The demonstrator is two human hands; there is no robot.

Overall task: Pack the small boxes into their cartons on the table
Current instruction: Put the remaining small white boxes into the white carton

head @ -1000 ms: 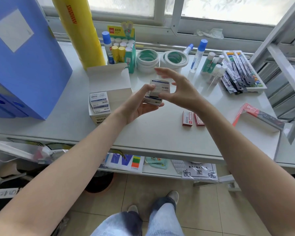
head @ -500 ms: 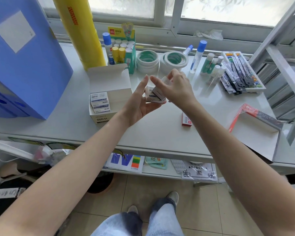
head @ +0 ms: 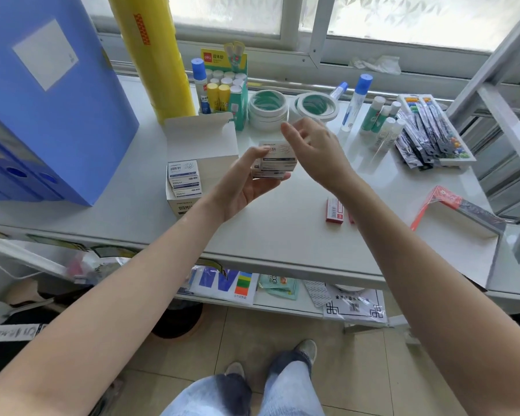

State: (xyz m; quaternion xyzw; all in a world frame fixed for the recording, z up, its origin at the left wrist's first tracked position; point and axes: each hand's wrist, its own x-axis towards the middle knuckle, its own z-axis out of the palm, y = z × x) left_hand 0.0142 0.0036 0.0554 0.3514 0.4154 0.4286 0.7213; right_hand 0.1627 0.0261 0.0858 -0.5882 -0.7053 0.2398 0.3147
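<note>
Left hand (head: pixel 246 181) cups a small stack of white boxes (head: pixel 275 160) from below, thumb pinning the top one, so the stack stays squared up in mid-air above the middle of the table (head: pixel 282 235). Right hand (head: pixel 312 148) sits at the stack's right side, fingers loosely spread; can't tell if it's gripping or just aligning the boxes. Likely gathering several to drop in as one block. Target looks like the open white carton (head: pixel 204 157) just left of the stack, lid flap standing up, with matching boxes already filling its left half and the right half free. Two small red boxes (head: pixel 334 211) lie near the front edge, right of centre; a red-edged open carton (head: pixel 457 214) sits at the right end, probably theirs. Back edge holds tape rolls (head: pixel 267 109), glue sticks (head: pixel 222 91), a yellow roll (head: pixel 153 55). Blue file boxes (head: pixel 48 100) at the left end. Window behind, tiled floor below.
</note>
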